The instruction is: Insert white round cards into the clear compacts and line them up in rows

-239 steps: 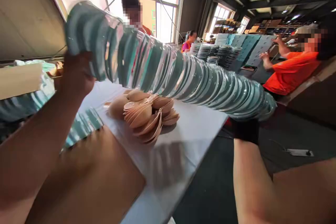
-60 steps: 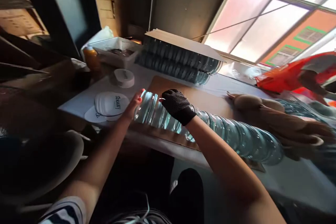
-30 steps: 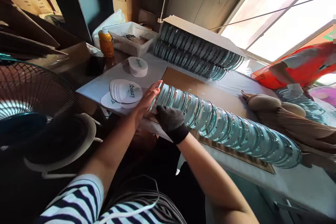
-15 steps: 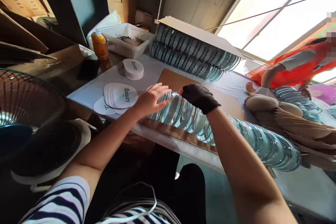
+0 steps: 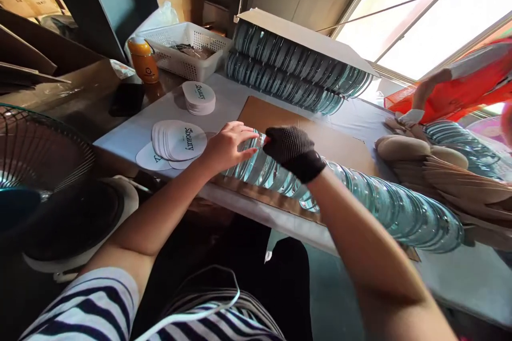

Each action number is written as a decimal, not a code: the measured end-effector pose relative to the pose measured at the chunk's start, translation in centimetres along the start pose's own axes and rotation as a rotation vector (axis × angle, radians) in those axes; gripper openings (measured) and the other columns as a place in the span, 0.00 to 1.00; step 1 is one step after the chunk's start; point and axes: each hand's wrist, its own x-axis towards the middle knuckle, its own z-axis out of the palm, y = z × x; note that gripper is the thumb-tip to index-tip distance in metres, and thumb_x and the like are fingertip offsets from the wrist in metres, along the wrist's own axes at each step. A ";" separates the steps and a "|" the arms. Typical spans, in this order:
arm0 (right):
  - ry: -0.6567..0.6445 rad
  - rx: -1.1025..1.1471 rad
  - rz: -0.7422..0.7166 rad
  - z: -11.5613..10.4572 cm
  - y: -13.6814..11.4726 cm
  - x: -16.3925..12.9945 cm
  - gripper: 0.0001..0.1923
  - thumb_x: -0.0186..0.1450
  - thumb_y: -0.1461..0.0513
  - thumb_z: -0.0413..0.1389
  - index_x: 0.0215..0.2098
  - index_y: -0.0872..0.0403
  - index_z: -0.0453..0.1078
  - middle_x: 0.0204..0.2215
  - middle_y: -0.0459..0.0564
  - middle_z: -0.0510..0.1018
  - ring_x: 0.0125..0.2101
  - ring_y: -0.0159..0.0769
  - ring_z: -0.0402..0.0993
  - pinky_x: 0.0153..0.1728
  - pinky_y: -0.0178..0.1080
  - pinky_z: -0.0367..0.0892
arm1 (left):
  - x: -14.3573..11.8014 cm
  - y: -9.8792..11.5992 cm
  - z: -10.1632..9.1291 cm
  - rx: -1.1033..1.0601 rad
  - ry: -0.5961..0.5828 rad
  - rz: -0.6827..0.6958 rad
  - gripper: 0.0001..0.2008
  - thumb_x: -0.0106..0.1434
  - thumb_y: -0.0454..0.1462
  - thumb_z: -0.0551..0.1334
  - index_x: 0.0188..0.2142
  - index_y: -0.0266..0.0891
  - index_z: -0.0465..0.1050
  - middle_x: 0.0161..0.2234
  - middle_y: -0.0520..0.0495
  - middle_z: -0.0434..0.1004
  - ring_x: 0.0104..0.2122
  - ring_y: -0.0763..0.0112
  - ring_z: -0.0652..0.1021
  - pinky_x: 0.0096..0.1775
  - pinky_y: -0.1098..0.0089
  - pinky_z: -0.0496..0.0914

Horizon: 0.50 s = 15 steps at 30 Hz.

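Note:
A long row of clear glass discs (image 5: 400, 208) stands on edge along the front of the table, its left part over a brown cardboard sheet (image 5: 332, 141). My bare left hand (image 5: 232, 144) is at the row's left end, thumb and fingers apart, fingertips against or just over the glass. Over the top of the row is my right hand (image 5: 291, 150) in a dark knit glove, fingers curled in close to the left hand. What its fingertips pinch, if anything, is hidden. Left of my hands lie stacks of white oval cards (image 5: 186, 141) with printed lettering.
Two tiers of glass discs (image 5: 288, 74) rest in an open carton at the back. A white basket (image 5: 192, 66) and an orange bottle (image 5: 143, 61) stand back left, a fan (image 5: 36, 154) at left. Tan oval pads (image 5: 420, 154) and a co-worker in orange (image 5: 460, 90) are right.
My right hand has shifted left towards my left hand, its fingers more curled. The view has tilted slightly. The co-worker's gloved hand now reaches to the tan pads.

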 end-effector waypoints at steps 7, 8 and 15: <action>-0.040 0.161 0.059 8.8 -5.5 -9.2 0.20 0.71 0.57 0.41 0.47 0.51 0.73 0.39 0.55 0.81 0.39 0.44 0.77 0.35 0.39 0.65 | 0.1 0.1 0.2 0.075 0.018 0.037 0.18 0.60 0.42 0.64 0.49 0.39 0.77 0.50 0.46 0.77 0.57 0.54 0.68 0.61 0.54 0.59; -0.073 0.165 0.054 9.9 -6.0 -9.4 0.20 0.71 0.57 0.41 0.48 0.50 0.73 0.40 0.55 0.81 0.40 0.46 0.77 0.37 0.41 0.66 | 0.1 0.0 0.2 0.079 0.022 0.040 0.18 0.60 0.42 0.64 0.48 0.39 0.77 0.50 0.46 0.77 0.56 0.54 0.68 0.61 0.54 0.59; -0.128 0.179 -0.016 8.8 -4.1 -10.0 0.20 0.71 0.54 0.42 0.47 0.46 0.74 0.40 0.52 0.82 0.39 0.46 0.78 0.33 0.41 0.67 | -0.1 1.4 -0.7 0.120 -0.033 0.025 0.17 0.61 0.42 0.63 0.49 0.41 0.77 0.54 0.44 0.75 0.60 0.50 0.66 0.63 0.48 0.55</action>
